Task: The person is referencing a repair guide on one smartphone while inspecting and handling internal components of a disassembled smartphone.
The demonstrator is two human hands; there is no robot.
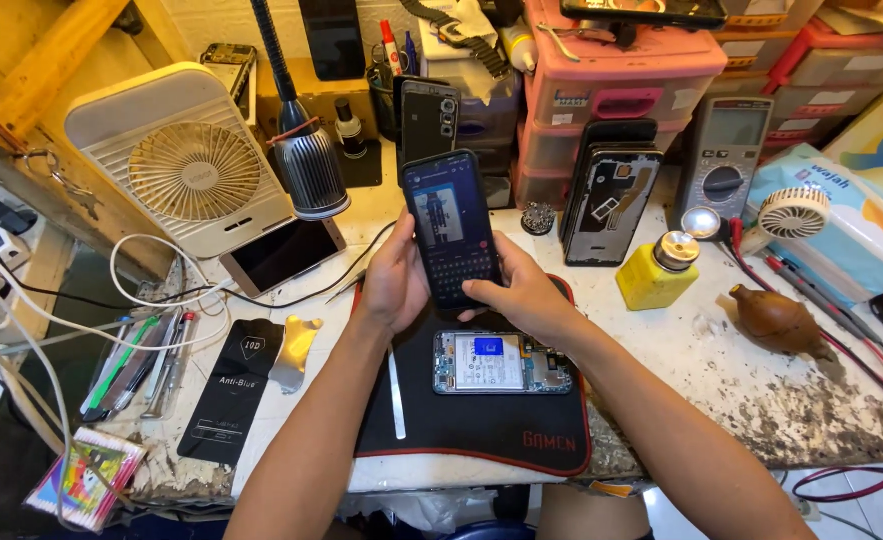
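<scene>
Both hands hold one lit smartphone (pixel 452 228), upright and tilted back, screen facing the camera, above the black work mat (pixel 476 425). Left hand (pixel 393 283) wraps the phone's left edge and back, fingers curled closed behind it, thumb lying along the near edge. Right hand (pixel 526 297) cups the lower right corner, fingers folded under the body, thumb pressed flat on the on-screen keyboard at the bottom of the display. Directly below the knuckles of both hands, flat on the mat, lies an opened phone (pixel 501 362) with its back off, battery and boards exposed. A thin metal pry strip (pixel 395 393) lies on the mat just under the left wrist. Beyond the fingertips, past the held phone's top edge, another dark phone (pixel 428 120) stands upright. To the right of the right hand's fingers: a yellow solvent bottle (pixel 656 271), a leaning phone back frame (pixel 609 205), and a grey multimeter (pixel 724 165) farther out. To the left of the left hand's fingers: a lamp head (pixel 309 170), a white desk fan (pixel 181 160), and a flat phone (pixel 283 254), well apart.
</scene>
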